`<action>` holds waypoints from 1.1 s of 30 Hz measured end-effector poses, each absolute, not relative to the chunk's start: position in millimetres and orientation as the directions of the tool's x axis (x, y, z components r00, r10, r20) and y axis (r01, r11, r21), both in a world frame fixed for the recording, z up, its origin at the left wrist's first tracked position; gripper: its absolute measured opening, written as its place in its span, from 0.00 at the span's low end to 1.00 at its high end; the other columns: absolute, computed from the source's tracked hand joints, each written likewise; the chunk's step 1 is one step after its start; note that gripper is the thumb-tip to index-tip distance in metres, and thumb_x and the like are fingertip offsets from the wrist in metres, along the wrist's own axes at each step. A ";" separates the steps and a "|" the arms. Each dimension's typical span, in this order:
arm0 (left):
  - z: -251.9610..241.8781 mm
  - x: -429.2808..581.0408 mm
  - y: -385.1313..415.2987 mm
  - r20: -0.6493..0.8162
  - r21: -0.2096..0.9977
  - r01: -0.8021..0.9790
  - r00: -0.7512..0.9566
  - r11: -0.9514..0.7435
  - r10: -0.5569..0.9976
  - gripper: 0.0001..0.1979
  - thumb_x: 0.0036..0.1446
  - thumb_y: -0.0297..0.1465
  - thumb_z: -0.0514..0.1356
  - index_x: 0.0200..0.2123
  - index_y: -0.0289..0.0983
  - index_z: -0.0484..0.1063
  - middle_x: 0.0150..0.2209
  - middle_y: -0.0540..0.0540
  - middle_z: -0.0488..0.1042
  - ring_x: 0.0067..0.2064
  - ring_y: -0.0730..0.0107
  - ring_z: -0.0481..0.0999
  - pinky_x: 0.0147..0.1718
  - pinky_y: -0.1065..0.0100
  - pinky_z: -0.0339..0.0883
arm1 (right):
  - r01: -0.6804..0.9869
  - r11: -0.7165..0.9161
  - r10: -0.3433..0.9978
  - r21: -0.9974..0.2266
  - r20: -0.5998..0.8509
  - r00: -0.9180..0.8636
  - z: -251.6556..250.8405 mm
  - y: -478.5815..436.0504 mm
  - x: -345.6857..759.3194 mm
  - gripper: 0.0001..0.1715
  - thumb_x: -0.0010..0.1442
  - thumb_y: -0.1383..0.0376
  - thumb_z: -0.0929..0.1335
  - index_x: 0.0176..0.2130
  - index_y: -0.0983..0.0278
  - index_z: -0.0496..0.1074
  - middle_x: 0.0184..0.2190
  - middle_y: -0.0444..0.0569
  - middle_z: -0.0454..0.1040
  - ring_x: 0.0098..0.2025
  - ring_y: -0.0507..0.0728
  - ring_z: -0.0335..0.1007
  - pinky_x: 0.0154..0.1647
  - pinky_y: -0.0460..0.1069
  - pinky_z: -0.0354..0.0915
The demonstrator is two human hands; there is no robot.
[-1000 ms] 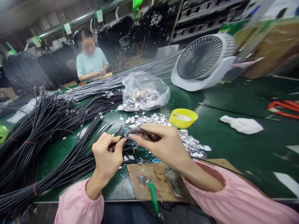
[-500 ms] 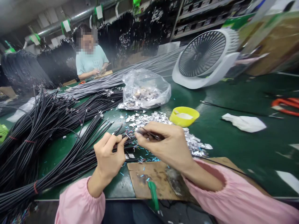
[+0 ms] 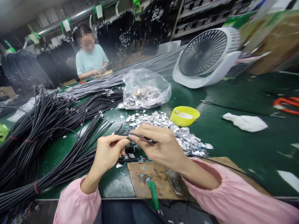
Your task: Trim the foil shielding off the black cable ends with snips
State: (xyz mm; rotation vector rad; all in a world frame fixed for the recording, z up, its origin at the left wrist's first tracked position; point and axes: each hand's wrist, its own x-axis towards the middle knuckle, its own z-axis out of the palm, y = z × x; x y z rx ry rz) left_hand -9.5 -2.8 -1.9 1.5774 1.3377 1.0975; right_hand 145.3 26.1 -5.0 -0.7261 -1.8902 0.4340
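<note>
My left hand [image 3: 111, 152] is closed in a pinch on the end of a black cable [image 3: 128, 137], mostly hidden by the fingers. Against it, fingertips nearly touching, works my right hand [image 3: 161, 146], wrapped around slim dark tweezers [image 3: 148, 139] whose tips are hard to see. Silver foil scraps [image 3: 192, 142] lie in a heap behind the right hand. Bits of blue wire [image 3: 144, 168] are scattered below the hands. A bundle of black cables [image 3: 77, 158] with stripped ends runs along the left, close to the left hand.
Beyond the foil stand a clear plastic bag of scraps [image 3: 147, 90], a yellow dish [image 3: 184, 117] and a white fan [image 3: 203, 56]. A brown board [image 3: 151, 177] with a green-handled tool [image 3: 153, 194] lies at the near edge. Orange-handled scissors [image 3: 286, 104] are far right. A co-worker [image 3: 91, 62] sits opposite.
My two hands have come closer together; the right moved slightly left, and the left turned, its fingers now flatter around the cable end. A foil scrap now shows beside the left hand.
</note>
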 end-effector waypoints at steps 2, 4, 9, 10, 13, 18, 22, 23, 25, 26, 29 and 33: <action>4.7 -12.4 -1.7 0.039 0.975 0.210 0.143 -0.069 0.989 0.13 0.49 0.38 0.62 0.23 0.33 0.73 0.15 0.53 0.63 0.17 0.79 0.61 0.16 0.75 0.54 | 0.179 0.689 0.716 -0.702 0.623 -0.315 -2.8 25.0 145.7 0.10 0.56 0.68 0.64 0.26 0.67 0.71 0.21 0.46 0.68 0.24 0.49 0.63 0.24 0.44 0.59; 6.8 -13.7 -1.8 0.105 0.979 0.158 0.157 -0.130 0.982 0.14 0.46 0.39 0.63 0.20 0.33 0.70 0.17 0.53 0.64 0.18 0.79 0.61 0.18 0.75 0.55 | 0.068 0.521 0.806 -0.851 0.464 -0.368 -0.4 25.0 146.1 0.11 0.56 0.65 0.64 0.26 0.66 0.70 0.19 0.44 0.66 0.21 0.49 0.61 0.22 0.44 0.59; -2.9 -12.8 -5.3 0.483 0.760 0.443 0.103 -0.475 0.869 0.11 0.51 0.29 0.61 0.20 0.35 0.65 0.21 0.53 0.63 0.23 0.78 0.62 0.21 0.75 0.55 | 0.035 0.398 0.861 -0.917 0.361 -0.358 2.2 25.3 144.9 0.10 0.54 0.62 0.65 0.26 0.66 0.69 0.19 0.42 0.64 0.21 0.48 0.58 0.21 0.44 0.57; -5.4 -12.6 -6.0 0.559 0.672 0.525 0.104 -0.523 0.822 0.09 0.52 0.27 0.60 0.21 0.35 0.65 0.22 0.53 0.63 0.23 0.78 0.63 0.21 0.75 0.55 | 0.074 0.454 0.863 -0.888 0.418 -0.284 2.1 25.1 144.4 0.09 0.53 0.63 0.66 0.25 0.66 0.68 0.20 0.42 0.64 0.22 0.49 0.58 0.22 0.44 0.57; -10.7 -12.1 -7.0 0.720 0.440 0.686 0.116 -0.580 0.684 0.07 0.53 0.25 0.59 0.23 0.36 0.67 0.22 0.52 0.64 0.24 0.78 0.64 0.23 0.74 0.57 | 0.179 0.506 0.861 -0.844 0.482 -0.162 1.2 24.7 143.2 0.16 0.54 0.61 0.65 0.19 0.64 0.63 0.17 0.40 0.57 0.20 0.48 0.53 0.20 0.44 0.52; -13.0 -9.6 -8.0 0.796 0.224 0.788 0.191 -0.574 0.574 0.09 0.54 0.22 0.58 0.22 0.35 0.67 0.19 0.53 0.62 0.21 0.79 0.62 0.21 0.74 0.55 | 0.224 0.477 0.867 -0.850 0.412 -0.281 0.7 22.8 142.7 0.21 0.54 0.60 0.63 0.15 0.63 0.56 0.14 0.39 0.52 0.18 0.47 0.48 0.17 0.44 0.48; -14.2 -8.7 -8.4 0.819 0.194 0.810 0.176 -0.554 0.546 0.09 0.53 0.22 0.58 0.23 0.35 0.67 0.19 0.53 0.63 0.21 0.79 0.62 0.20 0.74 0.55 | 0.240 0.589 0.804 -0.772 0.527 -0.277 1.6 20.0 143.3 0.14 0.53 0.67 0.64 0.17 0.65 0.63 0.15 0.41 0.60 0.19 0.47 0.54 0.19 0.44 0.52; -14.5 -9.1 -8.4 0.829 0.209 0.810 0.151 -0.548 0.538 0.08 0.53 0.22 0.59 0.23 0.35 0.67 0.19 0.53 0.63 0.21 0.79 0.63 0.21 0.75 0.56 | 0.230 0.596 0.798 -0.770 0.535 -0.276 1.4 19.9 143.6 0.12 0.53 0.67 0.64 0.19 0.65 0.66 0.16 0.42 0.63 0.19 0.48 0.57 0.20 0.44 0.55; -14.5 -10.5 -8.6 0.846 0.238 0.806 0.103 -0.543 0.524 0.06 0.52 0.22 0.60 0.25 0.36 0.68 0.21 0.54 0.65 0.22 0.79 0.65 0.22 0.75 0.59 | 0.226 0.566 0.821 -0.793 0.515 -0.246 0.2 20.9 144.3 0.09 0.53 0.64 0.65 0.26 0.65 0.72 0.21 0.45 0.71 0.22 0.50 0.64 0.23 0.44 0.60; -14.2 -11.4 -8.9 0.854 0.248 0.802 0.084 -0.544 0.513 0.06 0.52 0.23 0.61 0.26 0.36 0.68 0.21 0.54 0.66 0.23 0.79 0.66 0.22 0.75 0.60 | 0.232 0.544 0.837 -0.806 0.501 -0.222 -0.7 21.8 144.5 0.11 0.54 0.61 0.65 0.31 0.66 0.73 0.25 0.47 0.74 0.26 0.51 0.68 0.26 0.45 0.64; -12.2 -13.8 -10.7 0.866 0.274 0.785 0.050 -0.556 0.498 0.05 0.51 0.23 0.62 0.28 0.37 0.68 0.22 0.54 0.68 0.24 0.79 0.68 0.23 0.76 0.62 | 0.254 0.550 0.835 -0.796 0.517 -0.187 -3.2 24.0 144.7 0.16 0.57 0.59 0.63 0.39 0.65 0.74 0.35 0.52 0.77 0.36 0.55 0.73 0.36 0.49 0.68; -11.8 -15.1 -12.4 0.880 0.256 0.786 0.051 -0.563 0.472 0.06 0.50 0.21 0.62 0.29 0.36 0.69 0.23 0.53 0.68 0.25 0.79 0.68 0.23 0.76 0.62 | 0.242 0.611 0.790 -0.754 0.563 -0.241 -2.6 22.5 143.8 0.13 0.57 0.62 0.64 0.35 0.64 0.76 0.31 0.50 0.78 0.33 0.55 0.74 0.33 0.47 0.69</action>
